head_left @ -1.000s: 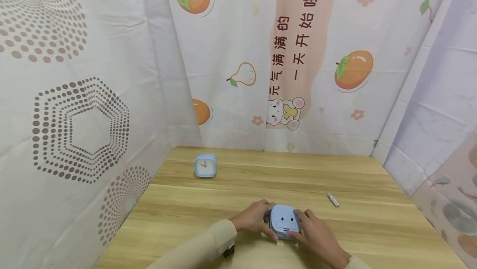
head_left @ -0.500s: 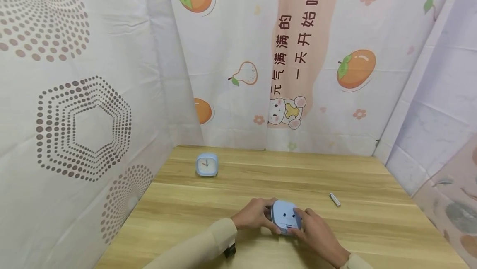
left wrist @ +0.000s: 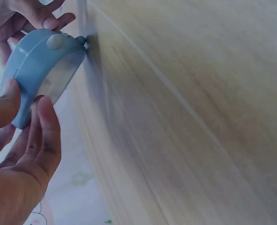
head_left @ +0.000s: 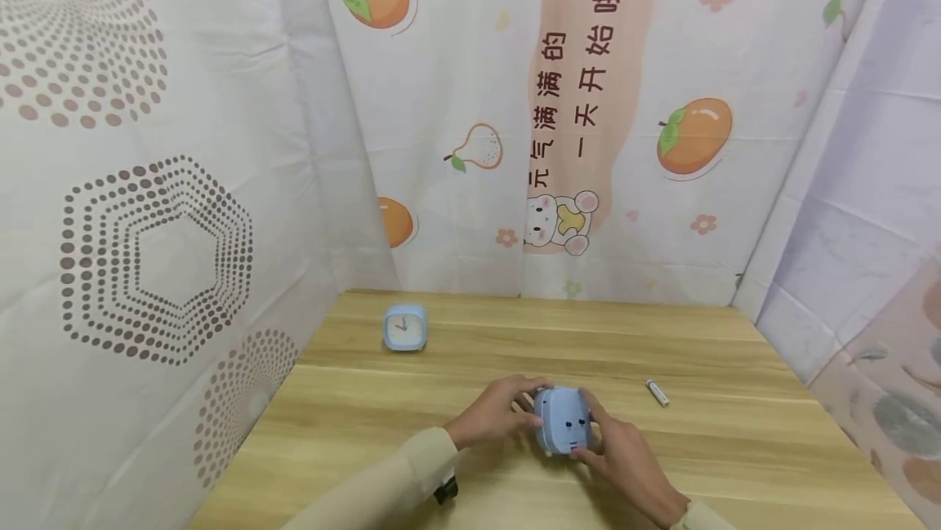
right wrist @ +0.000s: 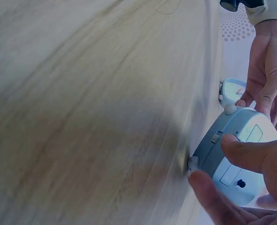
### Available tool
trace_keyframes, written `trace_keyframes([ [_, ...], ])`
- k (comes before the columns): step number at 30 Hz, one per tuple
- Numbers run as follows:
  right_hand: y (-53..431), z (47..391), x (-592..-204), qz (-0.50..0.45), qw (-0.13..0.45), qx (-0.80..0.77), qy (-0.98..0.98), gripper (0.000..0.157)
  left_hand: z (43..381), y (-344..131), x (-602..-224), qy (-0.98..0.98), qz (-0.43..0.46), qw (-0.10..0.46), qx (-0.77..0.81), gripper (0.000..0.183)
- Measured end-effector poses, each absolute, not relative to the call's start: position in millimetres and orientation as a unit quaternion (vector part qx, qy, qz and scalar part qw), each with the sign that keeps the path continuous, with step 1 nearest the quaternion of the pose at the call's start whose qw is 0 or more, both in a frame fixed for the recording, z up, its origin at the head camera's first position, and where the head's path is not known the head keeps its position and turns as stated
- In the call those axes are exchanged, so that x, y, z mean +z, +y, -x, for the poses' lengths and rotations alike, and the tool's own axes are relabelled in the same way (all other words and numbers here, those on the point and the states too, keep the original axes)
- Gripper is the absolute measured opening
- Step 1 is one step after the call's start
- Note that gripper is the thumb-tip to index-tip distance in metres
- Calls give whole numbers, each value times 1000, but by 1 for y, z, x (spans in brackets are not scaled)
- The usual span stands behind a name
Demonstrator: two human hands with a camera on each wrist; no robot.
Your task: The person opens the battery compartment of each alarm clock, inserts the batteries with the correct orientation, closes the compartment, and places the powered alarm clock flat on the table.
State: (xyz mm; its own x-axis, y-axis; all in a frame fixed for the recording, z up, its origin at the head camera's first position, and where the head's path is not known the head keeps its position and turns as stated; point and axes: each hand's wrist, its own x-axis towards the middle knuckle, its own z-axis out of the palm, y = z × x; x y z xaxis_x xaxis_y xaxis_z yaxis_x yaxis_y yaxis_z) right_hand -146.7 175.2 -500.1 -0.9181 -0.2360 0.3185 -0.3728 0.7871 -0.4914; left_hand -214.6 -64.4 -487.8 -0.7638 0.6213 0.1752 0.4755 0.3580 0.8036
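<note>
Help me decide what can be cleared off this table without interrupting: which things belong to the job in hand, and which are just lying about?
Job in hand:
- blue clock, held by the left hand and right hand
- possibly the small white cylinder, apparently a battery, untouched

Lying about:
- other clock, back left on the table, seemingly uninvolved

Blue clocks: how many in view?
2: a standing clock at the far left of the table, and a held clock between the left hand and right hand.
</note>
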Motion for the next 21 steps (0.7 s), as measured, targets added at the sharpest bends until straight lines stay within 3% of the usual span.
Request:
trace_keyframes([
  [13, 180, 150, -497, -228, 90, 307, -920, 104, 217, -63, -496, 814, -330, 84, 470, 74],
  [21, 174, 152, -501, -228, 55, 354, -905, 92, 213, -62, -502, 809, -348, 102, 463, 72],
])
